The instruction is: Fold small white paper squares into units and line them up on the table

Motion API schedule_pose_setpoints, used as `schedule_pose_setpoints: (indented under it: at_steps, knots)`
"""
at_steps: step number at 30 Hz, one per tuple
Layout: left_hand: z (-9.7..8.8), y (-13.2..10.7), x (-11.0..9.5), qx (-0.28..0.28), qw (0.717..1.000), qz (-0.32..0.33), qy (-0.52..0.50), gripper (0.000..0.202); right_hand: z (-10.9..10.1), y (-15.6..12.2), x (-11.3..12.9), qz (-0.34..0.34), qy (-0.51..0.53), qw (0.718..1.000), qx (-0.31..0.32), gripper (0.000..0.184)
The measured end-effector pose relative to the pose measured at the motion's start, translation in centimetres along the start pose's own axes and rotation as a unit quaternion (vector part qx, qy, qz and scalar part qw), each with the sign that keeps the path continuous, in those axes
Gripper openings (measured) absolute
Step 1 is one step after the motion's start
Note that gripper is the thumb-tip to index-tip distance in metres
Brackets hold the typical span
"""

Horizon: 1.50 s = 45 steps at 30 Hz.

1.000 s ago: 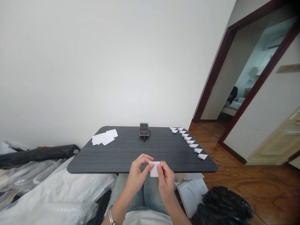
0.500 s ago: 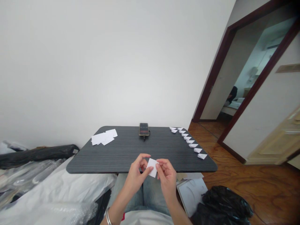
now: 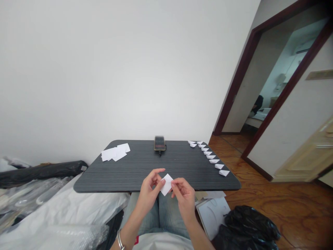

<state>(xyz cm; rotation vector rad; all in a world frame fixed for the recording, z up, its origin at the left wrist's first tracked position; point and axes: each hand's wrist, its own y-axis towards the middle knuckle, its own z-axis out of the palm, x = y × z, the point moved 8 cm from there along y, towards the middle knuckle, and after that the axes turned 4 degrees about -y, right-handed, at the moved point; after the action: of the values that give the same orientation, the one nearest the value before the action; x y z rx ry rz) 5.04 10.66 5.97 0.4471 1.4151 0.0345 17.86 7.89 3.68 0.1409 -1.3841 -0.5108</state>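
Note:
A small folded square of white paper [image 3: 167, 185] is held between both hands just over the table's front edge, one corner pointing up. My left hand [image 3: 151, 187] pinches its left side between thumb and fingers. At its right corner, my right hand [image 3: 183, 193] grips with thumb and forefinger. Flat white paper sheets [image 3: 114, 152] lie overlapping at the table's far left. Along the right edge runs a row of several small folded paper pieces [image 3: 214, 161], shaped like little boats.
The dark table [image 3: 140, 166] stands against a white wall. A phone-like device on a stand [image 3: 159, 143] sits at its back middle. Plastic-wrapped goods [image 3: 65, 215] lie at the left; a black plastic bag [image 3: 249, 225] and a white paper bag [image 3: 213, 215] are on the lower right. A doorway opens at right.
The paper square has turned so a corner points up, and it has shifted slightly left. My right fingers have moved to its right corner. Both hands keep hold of it.

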Motion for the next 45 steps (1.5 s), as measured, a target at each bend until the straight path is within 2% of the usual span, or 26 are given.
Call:
schedule_pose_setpoints:
  at_steps: [4,10,15,19,23,30,36,40,45]
  knots:
    - [-0.2,0.0,0.0,-0.021,0.999,-0.03,-0.031,0.031,-0.1,0.0,0.0,-0.013,-0.029,0.999,-0.007,0.006]
    - [1.0,-0.2,0.8,0.028,0.991,-0.124,-0.038,0.031,0.1,-0.1,0.7,-0.068,-0.093,0.993,0.019,0.009]
    - [1.5,-0.4,1.1,0.043,0.981,-0.152,-0.112,0.025,-0.1,-0.1,0.4,-0.057,-0.099,0.993,0.004,0.01]
    - [1.6,-0.5,1.1,0.043,0.977,-0.155,-0.142,0.02,-0.2,-0.1,0.0,-0.04,-0.082,0.996,-0.006,0.007]
    - [1.3,-0.3,1.1,0.027,0.983,-0.132,-0.124,0.02,-0.2,0.0,-0.1,-0.025,-0.07,0.997,-0.004,0.008]
    - [0.7,0.0,1.0,0.031,0.989,-0.105,-0.1,0.035,-0.5,0.5,-0.9,0.05,0.019,0.998,-0.018,0.013]
    - [-0.1,0.1,0.0,0.006,0.994,-0.087,-0.063,0.034,0.4,0.5,-1.4,0.083,0.05,0.995,0.036,0.018]
    - [-0.5,0.2,0.2,-0.02,0.991,-0.089,-0.1,0.037,0.6,0.5,-1.3,0.073,0.053,0.995,0.045,0.012]
    - [-1.1,0.4,0.1,-0.032,0.991,-0.064,-0.11,0.028,0.4,0.4,-1.0,0.051,0.062,0.996,0.041,0.006]
